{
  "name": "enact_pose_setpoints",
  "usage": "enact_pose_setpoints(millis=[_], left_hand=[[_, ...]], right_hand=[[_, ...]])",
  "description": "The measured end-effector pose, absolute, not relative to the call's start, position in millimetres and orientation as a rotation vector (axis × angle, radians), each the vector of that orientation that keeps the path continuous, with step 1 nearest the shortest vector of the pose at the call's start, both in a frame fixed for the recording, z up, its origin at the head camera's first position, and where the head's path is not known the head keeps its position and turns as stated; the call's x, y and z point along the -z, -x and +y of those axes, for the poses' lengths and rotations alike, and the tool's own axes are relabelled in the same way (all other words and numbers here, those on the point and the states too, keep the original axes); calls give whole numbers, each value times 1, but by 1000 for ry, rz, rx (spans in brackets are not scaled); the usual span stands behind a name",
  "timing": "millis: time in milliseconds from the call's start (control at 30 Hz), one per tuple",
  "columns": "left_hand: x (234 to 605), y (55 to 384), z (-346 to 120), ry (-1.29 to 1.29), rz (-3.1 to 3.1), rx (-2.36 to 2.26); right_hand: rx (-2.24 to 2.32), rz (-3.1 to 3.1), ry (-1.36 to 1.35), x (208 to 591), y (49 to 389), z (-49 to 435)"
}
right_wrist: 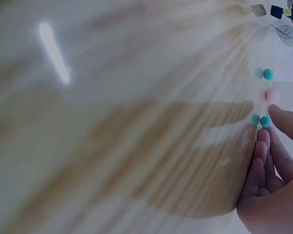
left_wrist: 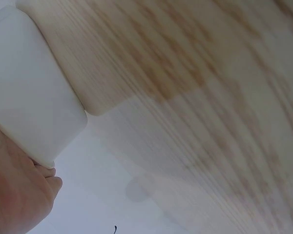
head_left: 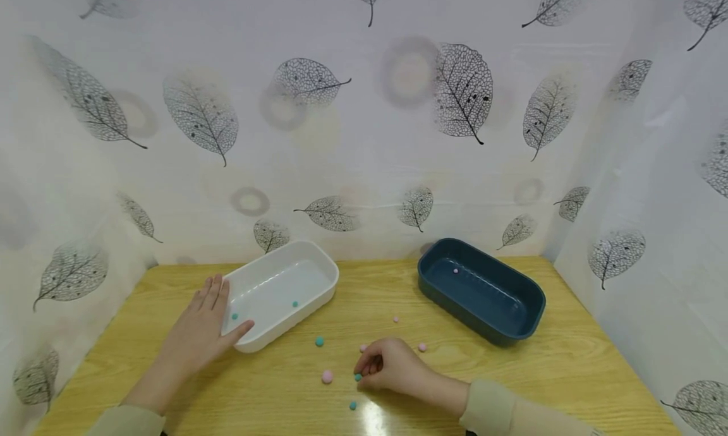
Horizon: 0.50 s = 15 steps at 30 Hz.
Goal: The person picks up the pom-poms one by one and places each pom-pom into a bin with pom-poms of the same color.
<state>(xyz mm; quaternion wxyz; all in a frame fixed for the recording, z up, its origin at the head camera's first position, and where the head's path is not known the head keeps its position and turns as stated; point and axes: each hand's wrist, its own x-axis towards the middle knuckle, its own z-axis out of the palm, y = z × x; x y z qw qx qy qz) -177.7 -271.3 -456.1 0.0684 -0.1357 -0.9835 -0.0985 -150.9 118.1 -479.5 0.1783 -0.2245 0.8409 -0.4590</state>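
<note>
My left hand [head_left: 196, 332] rests on the near-left end of a white rectangular tray [head_left: 324, 295], fingers straight along its rim and thumb over the near corner. Inside that tray lie two small teal balls, one a teal ball [head_left: 295, 304] near its right wall. My right hand [head_left: 395, 366] is low over the table, thumb and fingertips closed about a small teal ball [head_left: 357, 377]. In the right wrist view this teal ball [right_wrist: 265, 121] sits between thumb and fingertips, right at the tabletop. A larger pink ball [head_left: 327, 376] lies just left of the hand.
At the back right stands a dark blue tray [head_left: 537, 309] holding a tiny pink ball [head_left: 455, 271]. Loose on the wooden table [head_left: 574, 373] are a teal ball [head_left: 320, 341], another teal ball [head_left: 353, 405] and several pink ones. A leaf-patterned curtain [head_left: 375, 151] surrounds the table's back and sides.
</note>
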Motion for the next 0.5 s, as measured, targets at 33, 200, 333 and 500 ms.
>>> enact_pose_setpoints(millis=[33, 200, 333, 500], left_hand=[[456, 178, -271, 409, -2961, 293], [456, 178, -271, 414, -2955, 284], [455, 177, -271, 414, -2956, 290], [455, 178, -271, 417, -2966, 287]], right_hand=[[1291, 2393, 642, 480, 151, 117], [1266, 2449, 668, 481, 149, 115], [1248, 2477, 678, 480, 149, 113], [1225, 2496, 689, 481, 149, 114]])
